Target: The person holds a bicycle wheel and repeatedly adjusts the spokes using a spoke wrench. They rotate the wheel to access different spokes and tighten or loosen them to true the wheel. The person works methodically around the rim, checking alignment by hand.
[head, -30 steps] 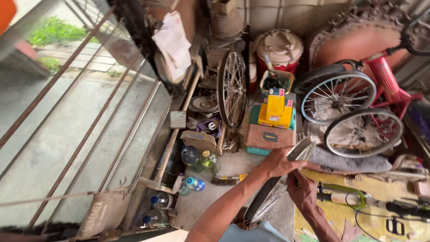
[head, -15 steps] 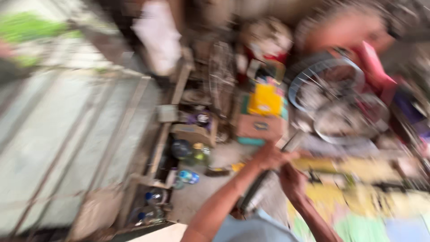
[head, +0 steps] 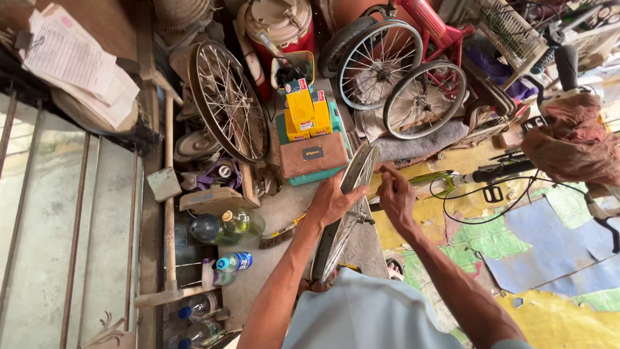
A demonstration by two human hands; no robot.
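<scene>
I hold a bare spoked bicycle rim upright in front of me, its lower part resting near my lap. My left hand lies against the rim's left side near the top, fingers wrapped on it. My right hand hovers just right of the rim at the spokes, fingers pinched together; whether it grips a spoke or a small tool is unclear.
A second spoked wheel leans at the back left. A small red bicycle with two wheels stands behind. Yellow boxes sit on a teal case, plastic bottles lie left, a metal gate at far left, handlebars right.
The camera has swung and moved closer, after a blurred moment. Both hands stay at the rim's top; the right hand has lifted up beside the rim.
</scene>
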